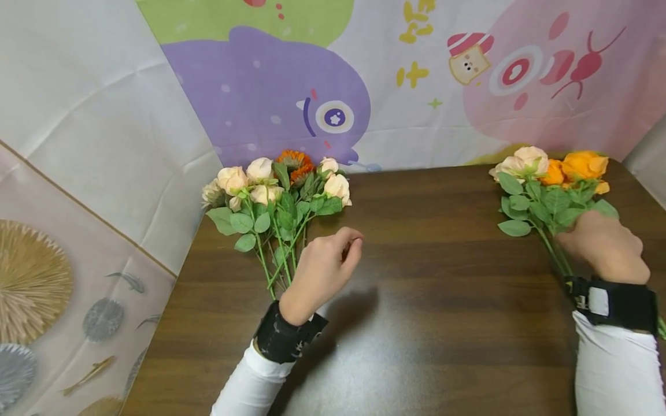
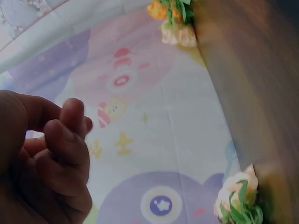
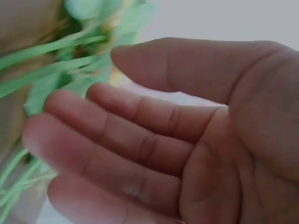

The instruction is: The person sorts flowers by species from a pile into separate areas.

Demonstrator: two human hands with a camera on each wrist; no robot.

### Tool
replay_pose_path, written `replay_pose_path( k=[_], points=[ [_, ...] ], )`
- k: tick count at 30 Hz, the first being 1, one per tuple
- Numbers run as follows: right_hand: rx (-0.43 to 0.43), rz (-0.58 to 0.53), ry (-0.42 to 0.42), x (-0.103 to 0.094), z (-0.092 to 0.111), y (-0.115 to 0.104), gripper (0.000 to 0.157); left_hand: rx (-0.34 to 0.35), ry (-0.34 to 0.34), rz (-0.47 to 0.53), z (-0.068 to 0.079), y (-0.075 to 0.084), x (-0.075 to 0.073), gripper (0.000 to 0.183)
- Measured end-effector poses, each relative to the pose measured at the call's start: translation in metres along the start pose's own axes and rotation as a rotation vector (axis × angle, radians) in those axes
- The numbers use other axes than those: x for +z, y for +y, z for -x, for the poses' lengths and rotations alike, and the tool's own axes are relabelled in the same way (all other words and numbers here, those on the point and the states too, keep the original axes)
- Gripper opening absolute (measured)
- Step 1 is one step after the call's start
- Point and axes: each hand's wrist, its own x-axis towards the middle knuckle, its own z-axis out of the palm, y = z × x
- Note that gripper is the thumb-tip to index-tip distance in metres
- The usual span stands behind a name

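Peach roses (image 1: 233, 180) and a deep-orange, many-petalled flower (image 1: 295, 164) lie in a left-hand bunch, their green stems pointing toward me. My left hand (image 1: 322, 268) hovers beside these stems, fingers loosely curled around nothing. At the far right, a bunch has pale peach roses (image 1: 531, 160) and orange roses (image 1: 585, 166). My right hand (image 1: 606, 245) is over its leaves and stems. The right wrist view shows relaxed, slightly bent fingers (image 3: 93, 135) with an empty palm, beside green stems (image 3: 51, 51). Whether a fingertip touches them, I cannot tell.
Both bunches rest on a dark wooden table (image 1: 416, 260), near its back edge. Behind it hangs a cloth (image 1: 385, 133) printed with cartoon figures. Patterned fabric (image 1: 93, 260) lies along the left side. More green stems (image 1: 662, 328) show at the right edge.
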Motion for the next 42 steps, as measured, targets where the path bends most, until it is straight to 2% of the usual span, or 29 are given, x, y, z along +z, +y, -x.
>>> replay_pose_path(
  k=[3,6,9,13,15,17,19,21,23,27,29,31,36,42],
  points=[
    [-0.154,0.015,0.091,-0.004,0.007,-0.005,0.038,-0.073,-0.045,-0.041,-0.002,-0.009,-0.005,0.014],
    [-0.244,0.011,0.124,-0.008,0.014,-0.014,0.034,-0.151,-0.1,-0.077,-0.003,-0.022,-0.018,0.015],
    [-0.285,0.021,0.138,-0.012,0.021,-0.023,0.032,-0.246,-0.124,-0.109,-0.003,-0.04,-0.037,0.019],
    [-0.315,0.041,0.137,-0.016,0.028,-0.033,0.035,-0.433,-0.128,-0.164,0.003,-0.066,-0.062,0.023],
    [-0.324,0.048,0.134,-0.016,0.031,-0.037,0.036,-0.513,-0.126,-0.19,0.007,-0.078,-0.069,0.023],
    [-0.331,0.053,0.13,-0.015,0.034,-0.042,0.037,-0.56,-0.126,-0.216,0.01,-0.088,-0.072,0.023],
    [-0.336,0.055,0.128,-0.014,0.036,-0.045,0.037,-0.583,-0.14,-0.218,0.01,-0.094,-0.071,0.025],
    [-0.346,0.059,0.126,-0.012,0.038,-0.049,0.037,-0.602,-0.182,-0.219,0.008,-0.097,-0.065,0.031],
    [-0.347,0.065,0.121,-0.011,0.041,-0.052,0.038,-0.621,-0.264,-0.212,0.006,-0.098,-0.058,0.039],
    [-0.357,0.076,0.121,-0.008,0.044,-0.058,0.04,-0.674,-0.441,-0.21,0.005,-0.098,-0.041,0.04],
    [-0.36,0.078,0.123,-0.007,0.045,-0.062,0.04,-0.7,-0.491,-0.21,0.006,-0.101,-0.034,0.038],
    [-0.368,0.078,0.131,-0.005,0.047,-0.065,0.039,-0.724,-0.495,-0.213,0.009,-0.104,-0.028,0.036],
    [-0.371,0.063,0.166,-0.003,0.05,-0.073,0.037,-0.733,-0.44,-0.212,0.013,-0.11,-0.017,0.034],
    [-0.371,0.05,0.195,-0.002,0.052,-0.074,0.036,-0.744,-0.43,-0.19,0.014,-0.114,-0.012,0.031]
  ],
)
